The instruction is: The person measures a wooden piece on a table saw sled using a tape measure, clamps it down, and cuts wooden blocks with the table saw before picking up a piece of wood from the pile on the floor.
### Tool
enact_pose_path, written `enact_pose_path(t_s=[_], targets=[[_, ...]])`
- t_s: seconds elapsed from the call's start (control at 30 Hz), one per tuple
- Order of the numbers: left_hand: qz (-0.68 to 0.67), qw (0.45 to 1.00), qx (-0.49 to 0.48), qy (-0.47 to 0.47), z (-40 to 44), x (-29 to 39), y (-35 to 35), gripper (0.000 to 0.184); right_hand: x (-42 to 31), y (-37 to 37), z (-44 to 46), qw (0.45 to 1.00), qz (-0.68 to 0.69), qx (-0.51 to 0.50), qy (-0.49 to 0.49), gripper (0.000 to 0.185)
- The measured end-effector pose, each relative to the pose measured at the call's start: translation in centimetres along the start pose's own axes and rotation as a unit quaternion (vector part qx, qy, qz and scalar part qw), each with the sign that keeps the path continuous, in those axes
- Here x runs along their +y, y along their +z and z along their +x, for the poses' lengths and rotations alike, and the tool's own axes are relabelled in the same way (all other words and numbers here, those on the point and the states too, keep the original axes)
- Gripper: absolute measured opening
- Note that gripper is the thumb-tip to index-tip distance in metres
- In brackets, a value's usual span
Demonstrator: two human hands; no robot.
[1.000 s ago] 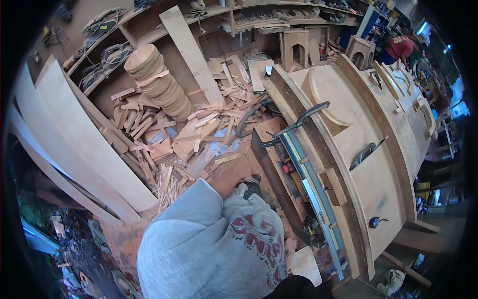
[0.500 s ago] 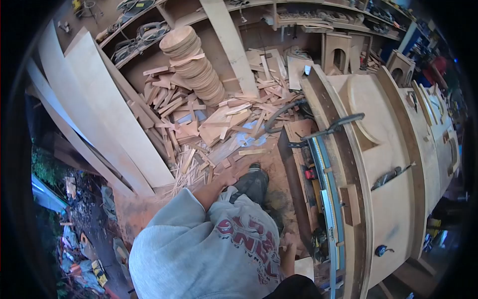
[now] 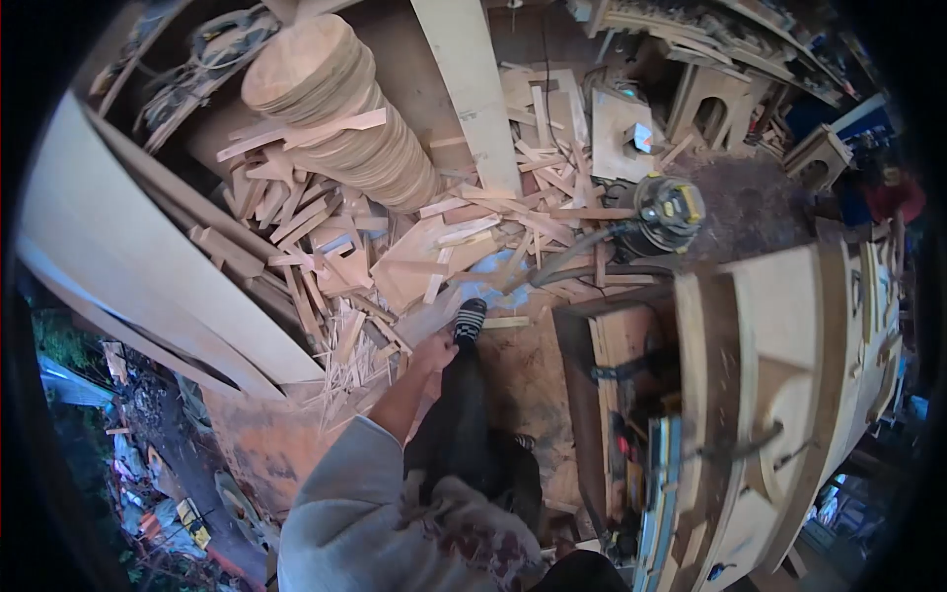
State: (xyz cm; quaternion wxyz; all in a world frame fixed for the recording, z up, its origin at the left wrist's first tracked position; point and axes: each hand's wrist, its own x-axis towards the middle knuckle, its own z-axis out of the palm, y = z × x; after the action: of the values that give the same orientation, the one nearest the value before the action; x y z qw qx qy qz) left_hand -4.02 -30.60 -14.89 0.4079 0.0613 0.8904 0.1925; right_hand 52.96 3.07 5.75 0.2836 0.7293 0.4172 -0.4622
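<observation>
My left hand (image 3: 434, 352) reaches down beside my dark trouser leg (image 3: 456, 400), close to the striped sock (image 3: 471, 321) on my foot. Its fingers look curled in against the trouser cloth near the hem. Low in the picture, by my sweatshirt (image 3: 355, 503), a small part of my right hand (image 3: 564, 546) shows in shadow; its fingers cannot be made out. A second striped sock (image 3: 525, 441) peeks out beside the other trouser leg.
Wood offcuts (image 3: 340, 266) heap up ahead, beside a leaning stack of round wooden discs (image 3: 370, 138). A shop vacuum (image 3: 669, 212) with a hose stands beyond. Curved wooden panels (image 3: 789, 395) fill the right; long boards (image 3: 148, 257) lean at left. Someone in red (image 3: 896, 197) is far right.
My left hand has moved forward along the leg toward the foot, and the striped sock now shows. The view has shifted, bringing the vacuum into sight. The right hand is less visible.
</observation>
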Motion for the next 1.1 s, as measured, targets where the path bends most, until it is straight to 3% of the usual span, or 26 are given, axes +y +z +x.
enact_pose_path(t_s=[0.07,0.13,0.2,0.27,0.33,0.43,0.53,0.6,0.63,0.67,0.77,0.83,0.87,0.93,0.97,1.03,1.07,1.1], targets=[[-0.066,0.992,0.100,-0.033,4.7,2.4,-5.5,0.040,-2.4,3.7,-0.7,0.997,-0.068,0.015,-0.026,0.025],[-0.019,0.989,0.145,-0.039,11.5,3.7,-10.1,0.054,-3.9,7.4,-1.3,0.991,-0.125,0.028,-0.047,0.025],[0.016,0.977,0.210,-0.012,22.9,-1.2,-9.0,0.068,-5.4,10.9,-1.8,0.985,-0.162,0.038,-0.054,0.025],[0.161,0.949,0.268,0.039,30.4,-2.2,-11.2,0.071,-6.7,13.8,-2.4,0.982,-0.176,0.051,-0.043,0.026],[0.182,0.950,0.254,0.024,37.8,-3.6,-12.4,0.072,-7.4,16.0,-3.1,0.980,-0.186,0.063,-0.028,0.026],[0.190,0.958,0.214,0.006,41.6,-1.7,-14.7,0.070,-7.5,17.7,-4.4,0.977,-0.202,0.074,-0.012,0.026],[0.175,0.967,0.183,0.007,44.5,-2.4,-14.6,0.055,-6.2,17.8,-5.6,0.973,-0.216,0.082,-0.019,0.027],[0.086,0.994,0.059,-0.023,44.1,-1.9,-16.0,0.038,-4.0,17.1,-6.4,0.969,-0.228,0.084,-0.046,0.027],[0.089,0.994,0.062,-0.019,43.2,-2.0,-16.8,0.038,-2.1,16.6,-6.2,0.966,-0.233,0.083,-0.073,0.027],[-0.035,0.999,0.017,-0.009,41.7,-2.4,-17.3,0.034,0.4,16.3,-5.9,0.961,-0.240,0.085,-0.106,0.027],[-0.377,0.922,-0.087,0.022,33.5,-3.3,-17.9,0.044,7.7,14.6,-4.1,0.931,-0.260,0.098,-0.237,0.028],[-0.456,0.888,-0.057,-0.005,24.7,1.5,-20.4,0.048,4.7,15.5,-4.2,0.895,-0.292,0.099,-0.322,0.028],[-0.464,0.882,-0.084,-0.002,20.6,3.3,-21.7,0.049,2.2,15.5,-4.3,0.849,-0.333,0.104,-0.396,0.029],[-0.496,0.863,-0.091,-0.010,13.5,5.9,-22.7,0.050,-0.5,14.5,-3.3,0.900,-0.263,-0.026,-0.347,0.032],[-0.521,0.850,-0.074,-0.020,10.6,7.2,-22.5,0.050,-1.3,14.9,-2.2,0.899,-0.234,0.019,-0.370,0.030],[-0.629,0.758,-0.157,0.070,4.6,10.3,-23.1,0.051,-6.3,14.7,-4.8,0.960,-0.114,0.054,-0.250,0.027],[-0.623,0.761,-0.154,0.090,2.3,11.2,-22.6,0.051,-7.2,14.6,-3.7,0.957,-0.101,0.056,-0.266,0.027],[-0.666,0.715,-0.183,0.108,0.0,11.7,-21.6,0.052,-7.4,14.2,-2.9,0.955,-0.106,0.065,-0.269,0.027]])
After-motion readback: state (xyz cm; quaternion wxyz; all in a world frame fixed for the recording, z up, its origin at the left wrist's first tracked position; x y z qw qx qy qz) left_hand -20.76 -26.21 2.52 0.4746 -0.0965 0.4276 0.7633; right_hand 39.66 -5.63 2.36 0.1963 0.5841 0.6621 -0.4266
